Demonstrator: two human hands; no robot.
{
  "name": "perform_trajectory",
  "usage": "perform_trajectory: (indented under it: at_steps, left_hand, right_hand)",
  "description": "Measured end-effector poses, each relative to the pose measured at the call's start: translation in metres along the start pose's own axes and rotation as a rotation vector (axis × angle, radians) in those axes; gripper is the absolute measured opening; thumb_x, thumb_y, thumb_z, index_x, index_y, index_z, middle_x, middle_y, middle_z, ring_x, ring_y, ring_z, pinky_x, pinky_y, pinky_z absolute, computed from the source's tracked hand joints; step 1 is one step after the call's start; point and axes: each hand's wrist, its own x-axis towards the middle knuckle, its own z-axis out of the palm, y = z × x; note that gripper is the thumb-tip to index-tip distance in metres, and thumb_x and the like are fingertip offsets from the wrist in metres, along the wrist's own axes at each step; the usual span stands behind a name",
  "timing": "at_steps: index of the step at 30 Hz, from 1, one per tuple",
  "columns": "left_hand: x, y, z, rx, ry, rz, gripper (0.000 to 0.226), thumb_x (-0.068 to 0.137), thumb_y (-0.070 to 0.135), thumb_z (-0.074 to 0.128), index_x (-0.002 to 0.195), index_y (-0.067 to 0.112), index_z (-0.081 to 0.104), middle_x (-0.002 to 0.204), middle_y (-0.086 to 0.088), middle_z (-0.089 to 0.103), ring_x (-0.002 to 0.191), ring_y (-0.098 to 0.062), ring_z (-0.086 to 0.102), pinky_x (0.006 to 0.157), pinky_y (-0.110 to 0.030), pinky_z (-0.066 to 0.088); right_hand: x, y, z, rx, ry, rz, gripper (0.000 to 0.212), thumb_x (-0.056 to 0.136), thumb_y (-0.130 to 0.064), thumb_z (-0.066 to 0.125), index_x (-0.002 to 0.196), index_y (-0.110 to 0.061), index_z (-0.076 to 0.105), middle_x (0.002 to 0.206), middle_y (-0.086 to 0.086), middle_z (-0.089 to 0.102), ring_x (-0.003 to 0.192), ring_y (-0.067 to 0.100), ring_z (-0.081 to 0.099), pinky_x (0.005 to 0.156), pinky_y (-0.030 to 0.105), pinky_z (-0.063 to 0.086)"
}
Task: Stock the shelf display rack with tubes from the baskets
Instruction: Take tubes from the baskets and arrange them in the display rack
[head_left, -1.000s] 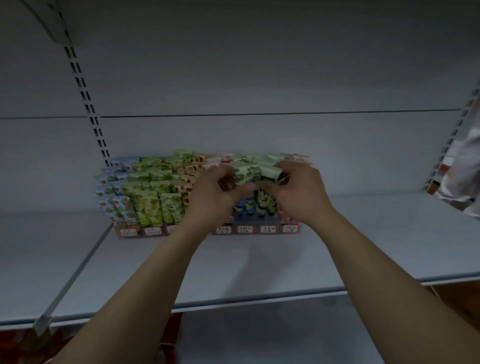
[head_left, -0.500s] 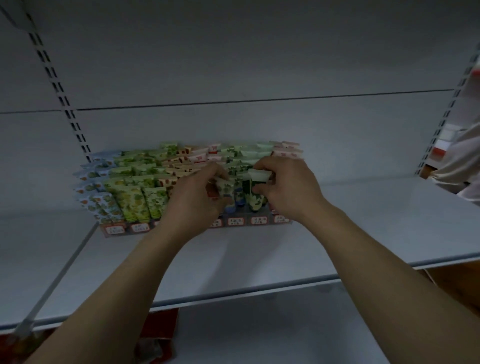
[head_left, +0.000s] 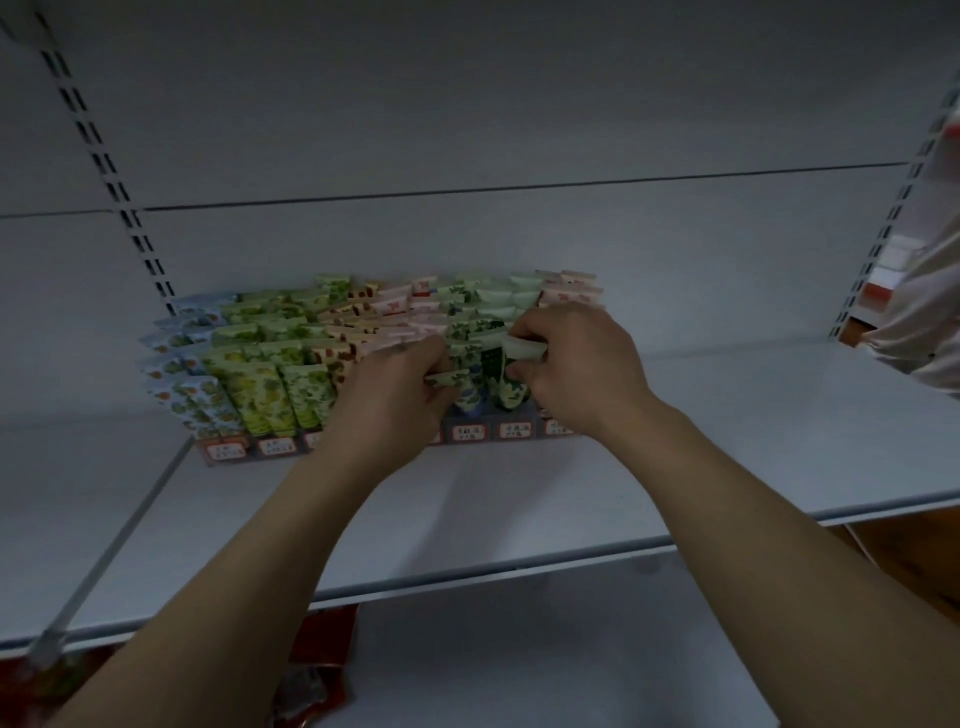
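Note:
A stepped display rack (head_left: 470, 434) with red price tags along its front stands on a white shelf (head_left: 727, 457). Rows of small patterned tubes (head_left: 260, 384) fill it, blue at the left, then yellow-green, red, green and pink. My left hand (head_left: 395, 395) pinches the flat end of a green patterned tube (head_left: 449, 378) at the front middle of the rack. My right hand (head_left: 576, 364) pinches the pale top of a dark green tube (head_left: 498, 366) standing in the front row beside it. No basket is in view.
The white back panel carries slotted uprights at the left (head_left: 119, 197) and right (head_left: 883, 228). A person's pale sleeve (head_left: 924, 312) shows at the right edge. Red packaging (head_left: 317, 670) lies on the level below the shelf's front lip.
Both hands have come down from the upper rows to the rack's front row, and the tubes they pinch now sit lower among the front ones. The view has shifted slightly.

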Motion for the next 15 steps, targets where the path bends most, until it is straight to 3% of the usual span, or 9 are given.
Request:
perform_trajectory:
  at_steps: [4, 9, 15]
  left_hand:
    - [0.001, -0.002, -0.003, 0.002, -0.023, 0.021, 0.018, 0.078, 0.015, 0.076, 0.084, 0.012, 0.06, 0.077, -0.004, 0.06, 0.07, -0.025, 0.052, 0.059, -0.03, 0.038]
    - [0.006, -0.006, -0.014, 0.029, -0.003, 0.069, 0.017, 0.074, 0.009, 0.077, 0.078, 0.009, 0.061, 0.069, -0.005, 0.061, 0.064, -0.025, 0.054, 0.056, -0.033, 0.045]
    - [0.002, -0.004, -0.005, 0.113, -0.03, 0.092, 0.013, 0.077, 0.011, 0.073, 0.082, 0.01, 0.061, 0.079, -0.011, 0.064, 0.072, -0.031, 0.057, 0.058, -0.038, 0.048]
  right_hand:
    - [0.0, 0.001, 0.001, -0.023, 0.007, -0.03, 0.031, 0.083, -0.026, 0.068, 0.114, -0.022, 0.066, 0.113, 0.004, 0.061, 0.108, 0.024, 0.051, 0.085, 0.036, 0.045]
    - [0.0, 0.003, 0.004, -0.02, 0.028, -0.05, 0.027, 0.082, -0.025, 0.068, 0.11, -0.021, 0.068, 0.107, 0.004, 0.062, 0.105, 0.024, 0.051, 0.08, 0.035, 0.044]
    - [0.001, -0.001, 0.013, -0.073, 0.063, -0.104, 0.021, 0.081, -0.023, 0.068, 0.101, -0.017, 0.07, 0.1, 0.004, 0.064, 0.1, 0.024, 0.051, 0.073, 0.03, 0.031]
